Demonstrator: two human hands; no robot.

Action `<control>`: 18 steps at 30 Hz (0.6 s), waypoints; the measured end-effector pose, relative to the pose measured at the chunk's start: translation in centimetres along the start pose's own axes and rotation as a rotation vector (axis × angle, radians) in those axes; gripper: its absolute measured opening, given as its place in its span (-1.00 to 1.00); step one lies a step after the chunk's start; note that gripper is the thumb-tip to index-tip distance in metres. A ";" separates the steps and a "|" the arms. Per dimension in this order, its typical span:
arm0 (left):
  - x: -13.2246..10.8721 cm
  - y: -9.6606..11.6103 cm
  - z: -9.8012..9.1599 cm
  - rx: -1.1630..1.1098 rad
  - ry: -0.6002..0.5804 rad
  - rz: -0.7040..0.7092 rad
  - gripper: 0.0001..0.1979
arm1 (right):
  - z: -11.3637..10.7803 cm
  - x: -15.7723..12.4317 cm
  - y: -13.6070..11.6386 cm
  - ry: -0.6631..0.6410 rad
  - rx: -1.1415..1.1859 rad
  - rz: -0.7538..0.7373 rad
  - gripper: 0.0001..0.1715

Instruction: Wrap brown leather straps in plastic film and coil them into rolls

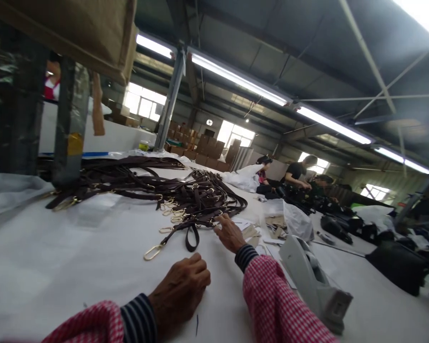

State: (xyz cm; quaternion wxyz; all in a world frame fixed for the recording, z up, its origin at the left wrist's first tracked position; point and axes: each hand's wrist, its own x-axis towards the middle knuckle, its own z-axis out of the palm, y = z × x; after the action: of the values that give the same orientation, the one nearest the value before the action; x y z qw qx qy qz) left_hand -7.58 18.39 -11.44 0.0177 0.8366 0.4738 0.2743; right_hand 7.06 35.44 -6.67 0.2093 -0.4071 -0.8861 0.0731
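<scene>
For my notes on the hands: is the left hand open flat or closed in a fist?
Closed: the left hand rests on the white table with fingers curled under, knuckles up, holding nothing visible.

Bright tube lights point(236, 78) overhead; far windows point(145, 102) blown out. White table point(57, 267) evenly lit, shadows soft. Wide-angle bending at edges; left post point(19, 109) and right side motion-blurred.

No legible text anywhere
</scene>
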 end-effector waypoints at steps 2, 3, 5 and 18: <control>0.1 0.0 0.0 0.019 0.024 0.010 -0.82 | 1.7 2.3 0.2 -0.020 -0.014 0.028 -0.65; 0.2 0.0 0.0 0.035 0.049 0.004 -0.81 | 2.3 2.9 0.2 -0.032 -0.019 0.038 -0.69; 0.3 0.0 -0.2 0.077 0.101 -0.034 -0.80 | 2.8 3.1 0.0 -0.050 -0.018 0.038 -0.80; 0.6 -0.8 -2.2 0.071 -0.014 -0.337 -0.80 | -6.2 -6.3 2.3 -0.157 0.070 -0.041 -0.56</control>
State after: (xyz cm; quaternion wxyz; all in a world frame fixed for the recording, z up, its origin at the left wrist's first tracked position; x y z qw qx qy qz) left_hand -9.02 18.76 -9.50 0.0372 0.7472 0.6168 0.2447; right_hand 15.00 31.98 -3.77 0.1547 -0.3742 -0.9048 0.1314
